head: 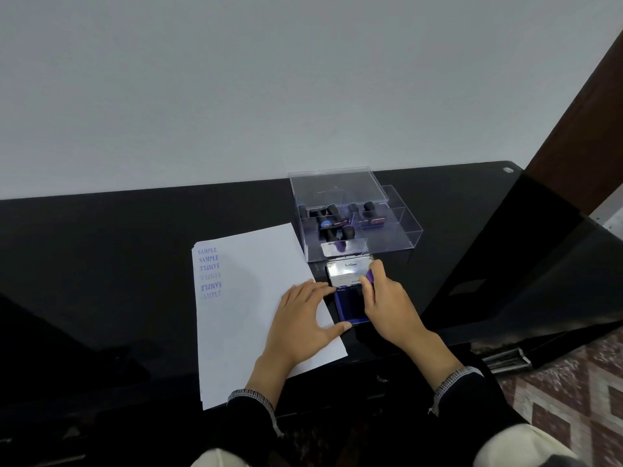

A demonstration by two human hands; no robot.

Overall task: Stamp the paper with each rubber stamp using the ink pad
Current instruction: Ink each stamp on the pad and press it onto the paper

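The left hand point(305, 320) lies flat, fingers straight, on the paper's point(246, 318) right edge, fingertips and thumb touching the open ink pad point(350, 305) at centre frame, while the right hand point(387, 306) pinches the pad's raised lid point(349, 272). Just above, a clear box point(387, 235) holds several black-handled stamps point(332, 215). Blue SAMPLE prints point(209, 271) line the paper's upper left; the black table point(101, 251) stretches bare leftward.

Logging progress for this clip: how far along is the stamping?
Done: several blue SAMPLE prints on the paper. In hand: right hand grips the ink pad lid, left hand steadies the base. Left: stamps in the clear box.
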